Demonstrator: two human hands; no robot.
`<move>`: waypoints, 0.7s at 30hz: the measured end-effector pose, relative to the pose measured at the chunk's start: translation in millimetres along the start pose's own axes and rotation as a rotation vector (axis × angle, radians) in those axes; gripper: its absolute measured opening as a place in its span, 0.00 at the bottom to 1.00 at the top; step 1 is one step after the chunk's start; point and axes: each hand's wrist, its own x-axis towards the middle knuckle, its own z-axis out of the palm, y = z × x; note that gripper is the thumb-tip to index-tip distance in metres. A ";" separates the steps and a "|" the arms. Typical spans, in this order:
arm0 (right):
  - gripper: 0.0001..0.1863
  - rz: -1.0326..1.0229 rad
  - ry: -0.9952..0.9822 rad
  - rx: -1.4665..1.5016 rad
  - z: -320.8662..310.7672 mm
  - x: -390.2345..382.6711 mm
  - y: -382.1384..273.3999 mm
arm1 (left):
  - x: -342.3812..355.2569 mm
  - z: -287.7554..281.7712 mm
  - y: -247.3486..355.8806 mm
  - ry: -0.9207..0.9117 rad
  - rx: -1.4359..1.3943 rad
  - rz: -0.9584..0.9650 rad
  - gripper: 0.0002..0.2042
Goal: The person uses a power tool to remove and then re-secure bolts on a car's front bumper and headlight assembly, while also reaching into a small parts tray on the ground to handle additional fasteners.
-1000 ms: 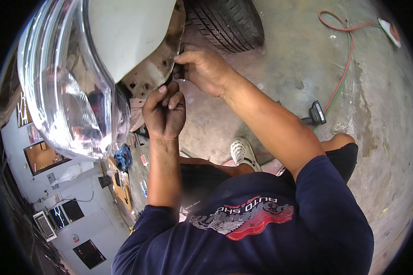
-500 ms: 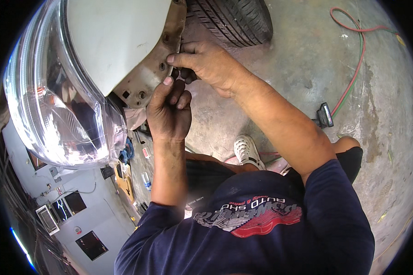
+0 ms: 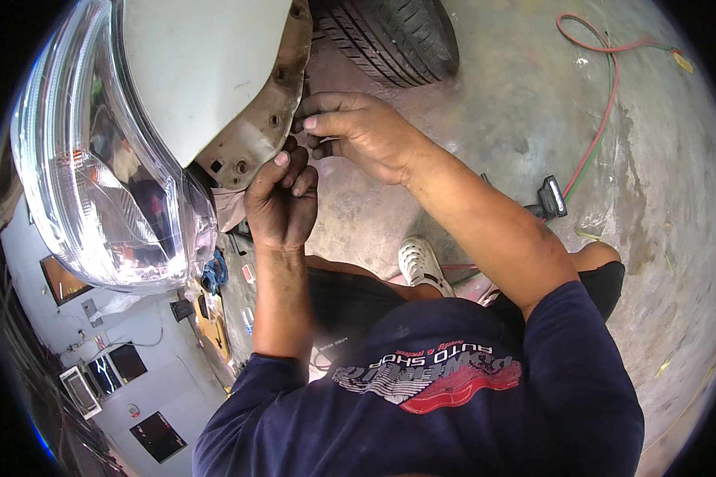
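Note:
A white fender with a bare, brownish flange pierced by several holes fills the upper left. My left hand, dark with grime, is closed at the flange's lower edge, thumb over curled fingers. Whatever it may hold there is hidden. Just right of the same edge is my right hand, its thumb against bent fingers and its fingertips close to the metal. I cannot make out anything between them. A clear headlight sits left of the fender.
A tyre stands beyond my right hand. Red and green hoses run over the concrete floor at right, with a black work light near them. A blue cloth and cardboard are at lower left.
My right thumb has come off the flange's face, and that hand now sits slightly outside the edge. My left hand has shifted a little down and left along with the view.

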 end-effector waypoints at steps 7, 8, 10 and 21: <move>0.22 0.126 0.351 -0.784 -96.3 -33.9 -25.7 | -4.9 -24.8 -10.9 0.011 0.101 0.049 0.16; 0.22 0.059 0.371 -1.065 -93.0 -35.5 -31.7 | -12.4 -42.3 -12.2 0.114 0.159 0.028 0.09; 0.23 0.088 0.337 -1.092 -74.1 -38.1 -50.5 | -27.1 -52.0 -12.3 0.275 0.216 -0.144 0.04; 0.36 -0.590 0.010 -2.700 -10.1 39.7 -104.1 | -279.6 -168.2 8.4 0.905 0.513 -0.024 0.15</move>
